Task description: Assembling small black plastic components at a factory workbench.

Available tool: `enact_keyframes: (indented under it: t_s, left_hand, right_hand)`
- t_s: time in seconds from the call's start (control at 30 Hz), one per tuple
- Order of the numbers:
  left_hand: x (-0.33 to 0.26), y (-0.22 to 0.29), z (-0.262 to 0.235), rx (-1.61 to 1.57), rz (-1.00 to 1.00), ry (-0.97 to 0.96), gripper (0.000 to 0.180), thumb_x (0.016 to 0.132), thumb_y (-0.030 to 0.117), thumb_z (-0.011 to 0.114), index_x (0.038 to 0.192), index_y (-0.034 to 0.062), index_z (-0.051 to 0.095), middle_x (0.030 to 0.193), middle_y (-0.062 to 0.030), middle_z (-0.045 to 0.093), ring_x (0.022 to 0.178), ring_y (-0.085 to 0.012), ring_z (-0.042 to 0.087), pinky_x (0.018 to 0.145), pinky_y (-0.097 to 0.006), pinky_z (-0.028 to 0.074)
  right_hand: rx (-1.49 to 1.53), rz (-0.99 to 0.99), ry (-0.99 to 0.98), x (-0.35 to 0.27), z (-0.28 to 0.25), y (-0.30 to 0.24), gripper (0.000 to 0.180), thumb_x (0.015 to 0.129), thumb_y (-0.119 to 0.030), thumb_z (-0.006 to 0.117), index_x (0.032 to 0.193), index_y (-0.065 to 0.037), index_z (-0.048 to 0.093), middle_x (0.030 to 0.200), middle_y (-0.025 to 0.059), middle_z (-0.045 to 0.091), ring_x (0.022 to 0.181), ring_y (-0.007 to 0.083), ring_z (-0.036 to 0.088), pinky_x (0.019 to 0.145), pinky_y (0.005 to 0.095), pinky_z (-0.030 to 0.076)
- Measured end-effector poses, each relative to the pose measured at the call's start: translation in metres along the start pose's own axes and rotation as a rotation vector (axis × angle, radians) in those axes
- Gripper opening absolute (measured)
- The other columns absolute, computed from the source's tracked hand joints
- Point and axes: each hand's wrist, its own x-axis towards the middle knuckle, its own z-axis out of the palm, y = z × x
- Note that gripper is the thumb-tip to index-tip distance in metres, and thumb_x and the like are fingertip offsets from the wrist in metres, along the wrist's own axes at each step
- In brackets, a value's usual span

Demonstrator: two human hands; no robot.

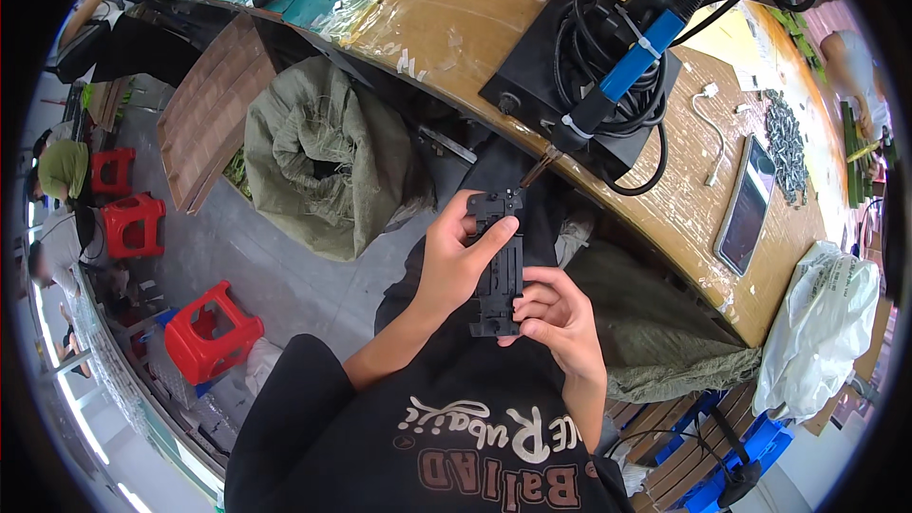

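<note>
A long black plastic part (501, 275) with clips and notches is held upright in front of my body. My left hand (454, 261) grips its upper end, thumb pressed across the front face. At the lower end, my right hand (567, 323) closes thumb and curled fingers on the part's right edge. Just above the part's top hangs the tip of a blue and black electric screwdriver (622, 76), mounted at a slant over the table edge. Whether the tip touches the part I cannot tell.
On the wooden table (427, 24) are a black box (508, 71) with coiled cable, a white cable (719, 138), a phone (748, 204) and a pile of screws (786, 142). A green-grey sack (328, 157) stands left; a white plastic bag (817, 323) hangs right. Red stools (214, 332) and other people are around.
</note>
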Motion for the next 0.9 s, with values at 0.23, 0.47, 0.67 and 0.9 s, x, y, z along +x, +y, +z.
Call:
enact_keyframes:
  t_s: [0.23, 0.47, 0.67, 0.9]
  left_hand:
    - [0.0002, 0.0056, 0.0034, 0.029, 0.004, -0.013, 0.019, 0.078, 0.009, 0.06, 0.09, 0.0009, 0.049, 0.07, -0.0024, 0.057, 0.059, -0.0035, 0.052, 0.05, -0.017, 0.041]
    - [0.0021, 0.0048, 0.0027, 0.027, 0.018, -0.025, 0.018, 0.077, 0.007, 0.061, 0.089, 0.001, 0.048, 0.069, -0.002, 0.057, 0.059, -0.0033, 0.052, 0.049, -0.017, 0.04]
    - [0.004, 0.0043, 0.0026, 0.074, 0.037, -0.027, 0.019, 0.077, 0.007, 0.061, 0.089, 0.0008, 0.048, 0.068, -0.002, 0.056, 0.058, -0.0028, 0.051, 0.048, -0.017, 0.039]
    - [0.0051, 0.0054, 0.0009, 0.184, 0.093, -0.034, 0.02, 0.077, 0.01, 0.062, 0.088, 0.0005, 0.048, 0.065, -0.0019, 0.056, 0.056, -0.0016, 0.047, 0.046, -0.018, 0.037]
  right_hand:
    - [0.007, -0.01, 0.009, -0.0005, -0.0009, 0.0002, 0.045, 0.071, 0.008, 0.06, 0.111, 0.005, 0.04, 0.083, 0.0118, 0.053, 0.077, 0.0177, 0.056, 0.065, 0.0342, 0.053]
    - [-0.012, -0.034, 0.009, 0.0009, -0.0012, 0.003, 0.044, 0.072, 0.009, 0.059, 0.111, 0.006, 0.04, 0.083, 0.0116, 0.053, 0.077, 0.018, 0.056, 0.065, 0.0343, 0.054]
    - [0.009, -0.031, 0.034, 0.002, -0.0023, 0.0061, 0.043, 0.072, 0.008, 0.059, 0.111, 0.006, 0.04, 0.083, 0.0115, 0.053, 0.077, 0.0181, 0.056, 0.065, 0.0346, 0.054]
    - [0.029, -0.018, 0.02, 0.005, -0.0025, 0.0073, 0.042, 0.073, 0.007, 0.058, 0.111, 0.005, 0.041, 0.084, 0.0106, 0.053, 0.078, 0.0178, 0.057, 0.066, 0.035, 0.054]
